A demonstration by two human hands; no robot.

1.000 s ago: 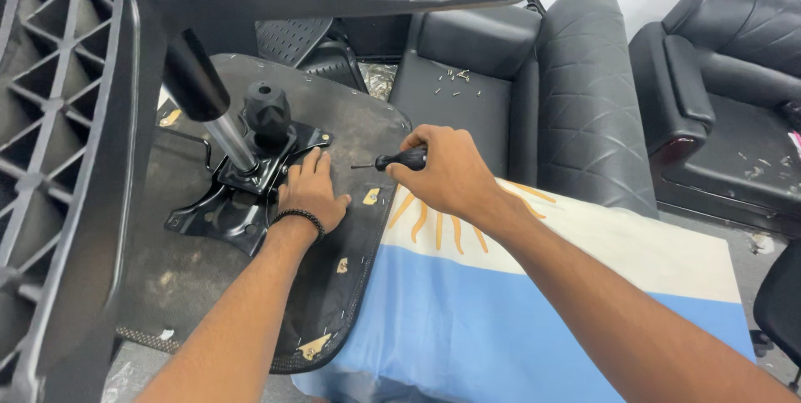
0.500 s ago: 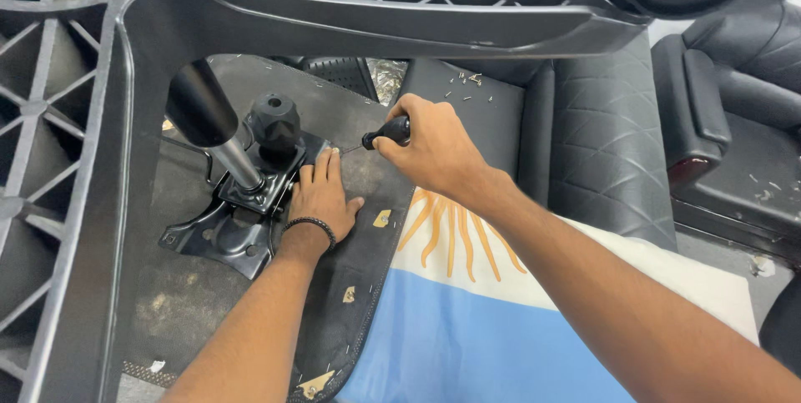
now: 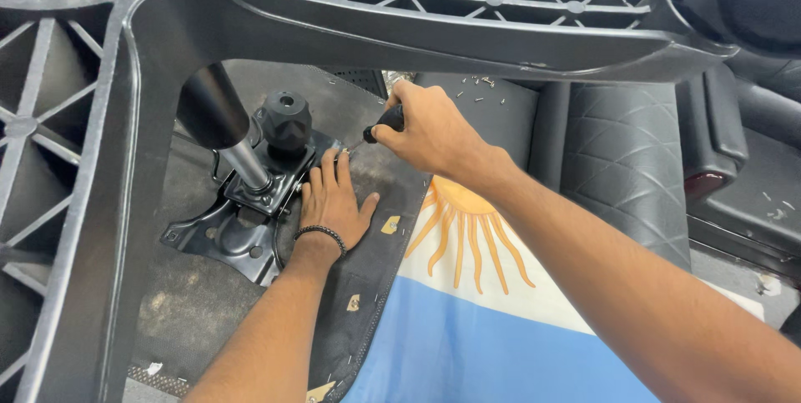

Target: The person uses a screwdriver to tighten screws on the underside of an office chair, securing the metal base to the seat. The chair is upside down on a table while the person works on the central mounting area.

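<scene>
Black-handled screwdriver (image 3: 380, 127) is tilting down-left, tip meeting the corner of the black metal plate (image 3: 242, 219). Plate is lying flat on the upturned seat underside (image 3: 192, 303), gas cylinder (image 3: 219, 123) sticking up from it.

- A black quilted leather chair seat (image 3: 622, 161) stands upright to the right, its diamond stitching catching soft, even light.
- Behind it, a black leather armchair (image 3: 751, 169) carries pale flecks on its seat.
- A light-blue and white cloth with a golden sun (image 3: 501, 303) is spread in the foreground.
- Grey floor (image 3: 755, 278) shows at the right.
</scene>
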